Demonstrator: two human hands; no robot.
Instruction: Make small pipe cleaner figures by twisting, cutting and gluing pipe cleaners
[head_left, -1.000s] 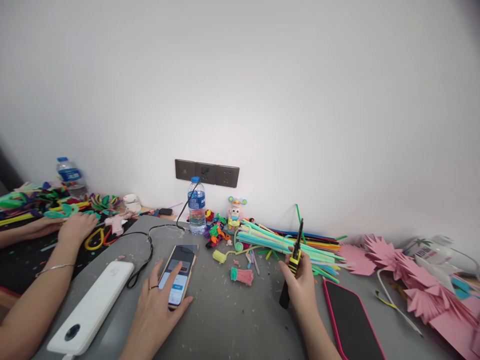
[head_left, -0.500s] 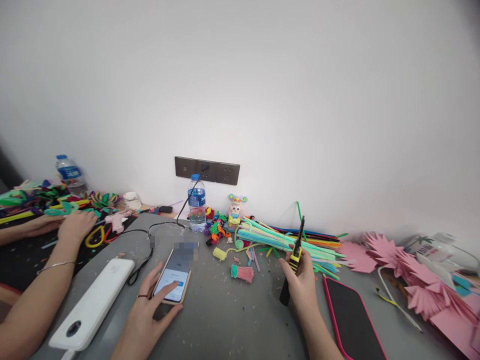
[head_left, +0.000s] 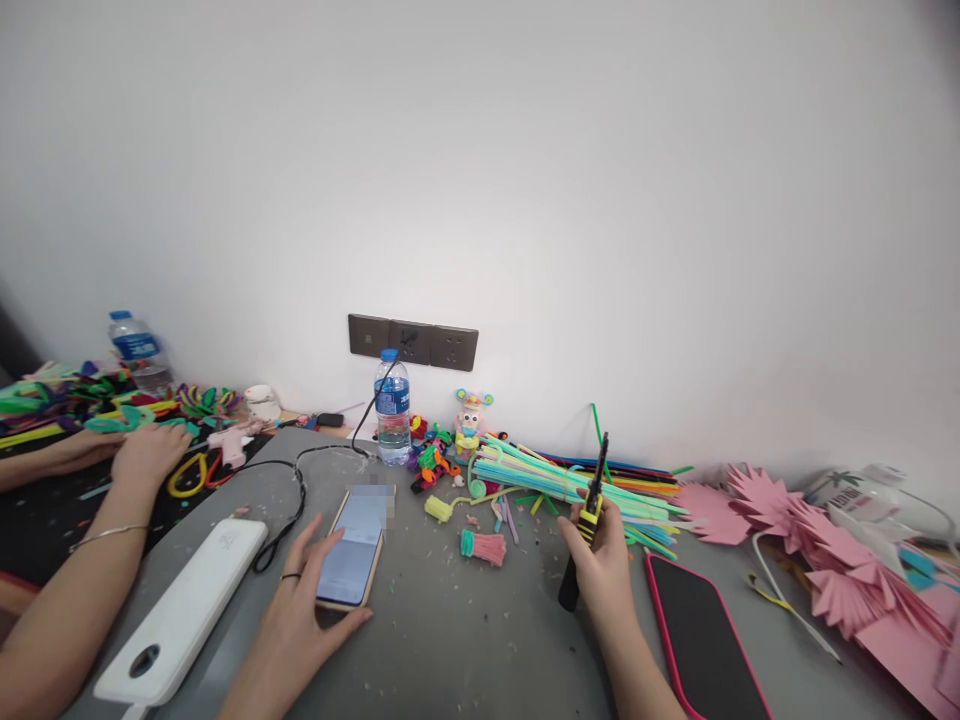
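Your left hand (head_left: 296, 605) is spread over the tan-edged phone (head_left: 356, 550) on the grey table (head_left: 457, 650); your right hand (head_left: 607, 560) wraps round a black-and-yellow tool (head_left: 592, 508). Beyond lie fuzzy pastel stems (head_left: 544, 478), then a clear bottle (head_left: 394, 437), its blue label (head_left: 392, 397) unreadable.

1. Left hand (head_left: 300, 605): back upward, fingers bent and parted, index finger (head_left: 324, 552) angled forward, thumb (head_left: 349, 624) spread rightward.
2. Right hand (head_left: 604, 560): fingers curled into a grip, thumb pointing forward.
3. Left forearm (head_left: 259, 675) slants rightward; right forearm (head_left: 641, 665) slants leftward.
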